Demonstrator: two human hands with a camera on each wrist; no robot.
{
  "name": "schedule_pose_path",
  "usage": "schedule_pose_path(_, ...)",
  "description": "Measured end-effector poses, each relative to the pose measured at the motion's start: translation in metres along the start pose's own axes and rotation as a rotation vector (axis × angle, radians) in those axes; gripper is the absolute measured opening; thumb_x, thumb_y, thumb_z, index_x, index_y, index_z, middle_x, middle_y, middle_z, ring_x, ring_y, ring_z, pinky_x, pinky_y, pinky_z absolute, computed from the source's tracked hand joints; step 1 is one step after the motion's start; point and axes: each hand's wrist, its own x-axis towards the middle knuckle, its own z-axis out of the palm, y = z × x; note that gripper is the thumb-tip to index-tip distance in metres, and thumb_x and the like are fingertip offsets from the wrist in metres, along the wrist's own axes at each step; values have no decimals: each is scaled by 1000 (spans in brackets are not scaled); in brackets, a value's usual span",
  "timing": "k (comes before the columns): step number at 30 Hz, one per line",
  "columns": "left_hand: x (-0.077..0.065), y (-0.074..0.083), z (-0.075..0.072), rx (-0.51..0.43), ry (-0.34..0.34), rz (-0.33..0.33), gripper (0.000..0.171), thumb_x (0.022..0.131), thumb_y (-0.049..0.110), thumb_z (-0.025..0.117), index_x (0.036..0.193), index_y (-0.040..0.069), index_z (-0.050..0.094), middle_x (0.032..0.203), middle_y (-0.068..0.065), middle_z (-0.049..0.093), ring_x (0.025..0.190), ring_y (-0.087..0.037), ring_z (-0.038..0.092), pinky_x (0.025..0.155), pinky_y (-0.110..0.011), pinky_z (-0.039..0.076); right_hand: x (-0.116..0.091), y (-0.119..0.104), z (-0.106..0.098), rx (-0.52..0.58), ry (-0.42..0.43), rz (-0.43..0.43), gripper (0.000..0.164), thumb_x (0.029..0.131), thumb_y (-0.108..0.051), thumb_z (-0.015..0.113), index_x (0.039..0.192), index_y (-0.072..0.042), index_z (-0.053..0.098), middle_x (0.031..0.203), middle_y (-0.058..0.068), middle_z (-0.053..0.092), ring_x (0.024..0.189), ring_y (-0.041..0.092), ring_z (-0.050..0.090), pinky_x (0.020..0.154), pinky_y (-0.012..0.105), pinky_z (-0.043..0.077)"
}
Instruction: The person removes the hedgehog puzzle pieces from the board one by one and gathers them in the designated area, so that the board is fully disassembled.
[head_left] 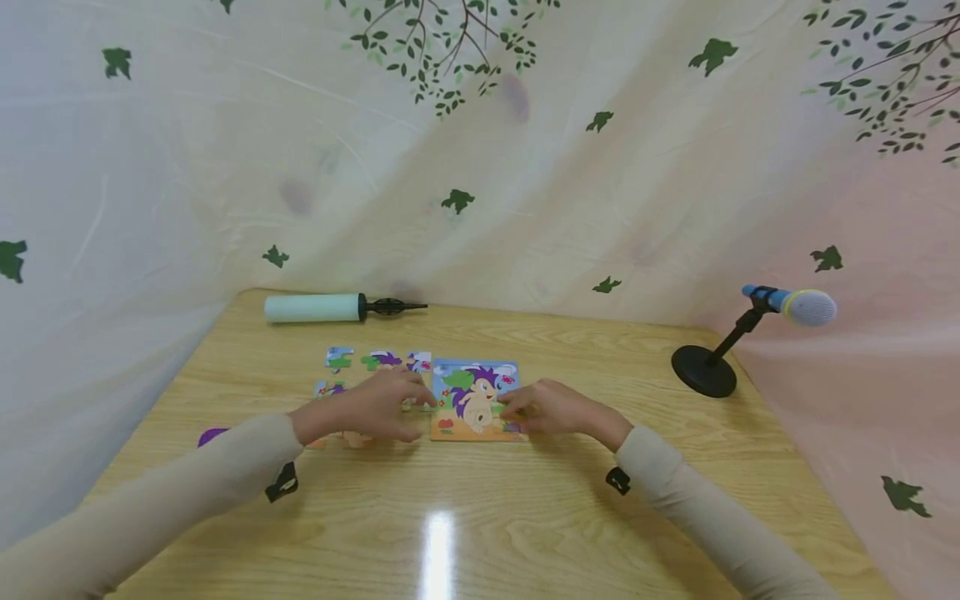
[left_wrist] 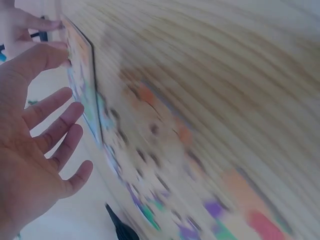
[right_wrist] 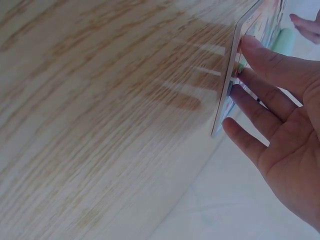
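Observation:
A puzzle board with a purple-spined hedgehog picture lies flat on the table between my hands. My right hand is at its right side, thumb and fingertips resting on the picture near the edge, with the fingers loosely bent in the right wrist view. My left hand reaches over loose puzzle pieces left of the board, fingers spread and nothing held. Its fingertips come close to the board's left edge. Several loose pieces are partly hidden under this hand; others show in the left wrist view.
Behind the pieces lies a pale green hand pump with a black nozzle. A blue toy microphone stands on a black round base at the right. Something purple shows behind the left sleeve. A printed curtain hangs behind the table.

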Motion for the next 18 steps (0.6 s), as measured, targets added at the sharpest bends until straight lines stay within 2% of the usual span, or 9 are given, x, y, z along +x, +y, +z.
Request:
schedule_pose_path(5, 26, 14, 7, 9, -2, 31, 38, 83, 25, 79, 116, 8, 74, 103, -8, 70, 91, -23, 62, 79, -31, 49, 0, -3, -3, 2, -6, 29, 24, 95, -13, 71, 118, -6, 75, 140, 17, 62, 126, 33, 63, 106, 48, 50)
schedule_pose_path(11, 48, 27, 16, 42, -25, 15, 43, 84, 29, 77, 122, 9, 72, 114, -7, 71, 103, -24, 64, 91, -42, 52, -4, 0, -10, -10, 2, 99, 36, 93, -19, 74, 126, -3, 71, 143, 17, 60, 132, 39, 58, 108, 55, 46)
schedule_pose_path(16, 63, 31, 27, 39, -17, 8, 45, 83, 32, 79, 122, 9, 71, 111, -6, 71, 97, -22, 63, 84, -39, 52, -9, 10, -10, -1, 2, 147, 40, 91, -21, 77, 127, -4, 70, 145, 17, 59, 133, 40, 56, 109, 56, 46)
schedule_pose_path(18, 68, 32, 32, 35, -24, -10, 47, 84, 33, 80, 124, 10, 71, 114, -6, 71, 100, -22, 63, 86, -41, 52, -11, 13, -10, -5, -1, 154, 42, 91, -24, 77, 127, -4, 70, 145, 18, 58, 134, 40, 56, 109, 56, 45)
